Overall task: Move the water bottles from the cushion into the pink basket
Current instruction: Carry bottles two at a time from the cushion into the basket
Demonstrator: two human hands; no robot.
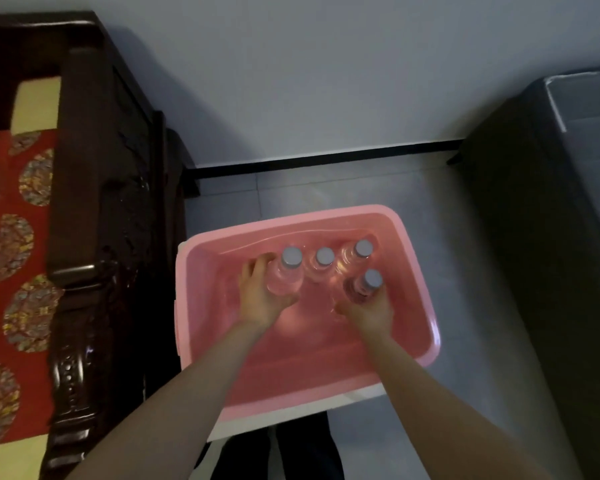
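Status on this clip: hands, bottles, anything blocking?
Left hand grips left bottle, right hand grips nearest bottle. Middle bottle and corner bottle stand free, all four inside pink basket. Nothing in the way.

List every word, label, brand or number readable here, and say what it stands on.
None can be read.
The water bottles show blank grey caps and no legible label.
The pink basket is plain.
The red cushion bears round patterns only.

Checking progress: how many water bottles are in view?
4 visible, upright in the pink basket: three in a far row, leftmost held by the left hand; one nearer, in the right hand.
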